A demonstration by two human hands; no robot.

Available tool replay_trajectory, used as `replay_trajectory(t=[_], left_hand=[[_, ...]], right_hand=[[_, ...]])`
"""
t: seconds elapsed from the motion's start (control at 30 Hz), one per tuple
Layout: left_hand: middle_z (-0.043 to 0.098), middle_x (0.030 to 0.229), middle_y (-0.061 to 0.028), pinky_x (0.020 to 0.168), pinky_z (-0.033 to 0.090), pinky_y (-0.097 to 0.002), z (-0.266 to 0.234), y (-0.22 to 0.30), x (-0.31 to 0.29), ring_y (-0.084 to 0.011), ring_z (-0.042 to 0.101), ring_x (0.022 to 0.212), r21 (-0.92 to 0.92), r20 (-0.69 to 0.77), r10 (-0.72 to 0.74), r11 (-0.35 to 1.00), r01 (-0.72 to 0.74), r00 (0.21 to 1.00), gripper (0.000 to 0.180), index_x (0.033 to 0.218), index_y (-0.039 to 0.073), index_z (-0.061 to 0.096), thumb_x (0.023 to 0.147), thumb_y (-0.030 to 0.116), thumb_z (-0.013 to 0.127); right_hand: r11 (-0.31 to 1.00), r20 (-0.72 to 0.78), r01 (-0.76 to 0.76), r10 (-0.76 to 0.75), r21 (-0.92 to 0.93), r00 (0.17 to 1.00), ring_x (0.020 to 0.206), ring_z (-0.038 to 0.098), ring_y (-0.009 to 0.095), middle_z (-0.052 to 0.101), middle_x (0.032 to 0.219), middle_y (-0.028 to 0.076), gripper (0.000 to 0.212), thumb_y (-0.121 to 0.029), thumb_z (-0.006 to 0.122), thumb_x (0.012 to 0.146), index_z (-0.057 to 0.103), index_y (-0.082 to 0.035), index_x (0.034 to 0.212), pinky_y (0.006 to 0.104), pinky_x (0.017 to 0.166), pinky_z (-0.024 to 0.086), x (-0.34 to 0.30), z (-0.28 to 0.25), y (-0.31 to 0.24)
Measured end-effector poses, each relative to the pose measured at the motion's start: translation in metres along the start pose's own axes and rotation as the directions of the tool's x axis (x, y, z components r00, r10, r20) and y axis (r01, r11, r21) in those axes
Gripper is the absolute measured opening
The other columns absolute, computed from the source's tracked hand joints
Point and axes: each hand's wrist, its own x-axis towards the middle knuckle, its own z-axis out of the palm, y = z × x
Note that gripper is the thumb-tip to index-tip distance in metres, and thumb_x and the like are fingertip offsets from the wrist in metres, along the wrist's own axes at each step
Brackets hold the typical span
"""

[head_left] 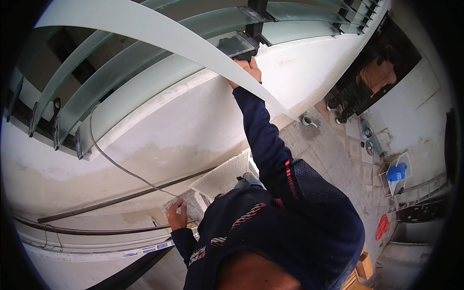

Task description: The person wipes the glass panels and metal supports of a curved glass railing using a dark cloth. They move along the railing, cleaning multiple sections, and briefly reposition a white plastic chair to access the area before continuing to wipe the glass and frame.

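My right hand (pixel 249 71) reaches up to the lower edge of a louvred window (pixel 116 63), at a black upright of its frame (pixel 255 21). Its fingers are closed around or against something dark just under the frame; I cannot make out what. Across that wrist, in the picture, runs a long white tapering strip (pixel 159 34) close to the camera. Low at my left side, my left hand (pixel 178 216) is raised with its fingers loosely curled and apart. A thin grey cable (pixel 123 168) hangs from the window and passes by its fingertips; no grip on it shows.
Below the window stands a whitewashed wall (pixel 179 111). A white mesh panel (pixel 222 176) lies near my feet. A white mug (pixel 308 121) sits on the tiled floor. Another person (pixel 377 72) stands in the far doorway. At the right are a blue container (pixel 397 172) and a coiled red cord (pixel 382 227).
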Motion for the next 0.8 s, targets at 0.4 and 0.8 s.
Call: replay_trajectory(t=[0.4,0.8], left_hand=[[0.071,0.094,-0.0155,0.081,0.052,-0.0370,-0.008,-0.010,0.008,-0.0283,0.068,0.088,-0.016,-0.071,0.073,0.997,-0.074,0.995,0.021,0.101,0.002,0.070,0.082,0.012,0.070],[0.070,0.093,-0.0145,0.081,0.052,-0.0368,0.004,0.014,0.015,-0.0281,0.068,0.089,-0.029,-0.103,0.116,0.992,-0.120,0.988,0.020,0.100,0.002,0.070,0.083,0.012,0.070]], right_hand=[[0.946,-0.090,-0.311,0.319,0.088,0.944,0.136,0.033,0.033,0.040,0.141,0.019,0.057,-0.045,0.035,0.102,0.040,0.001,0.135,0.0440,0.118,0.023,-0.065,0.009,0.139],[0.978,0.111,-0.208,0.210,-0.029,0.971,0.134,0.038,0.032,0.040,0.145,0.018,0.048,-0.031,0.032,0.101,0.042,0.000,0.137,0.0440,0.113,0.029,-0.004,0.000,0.066]])
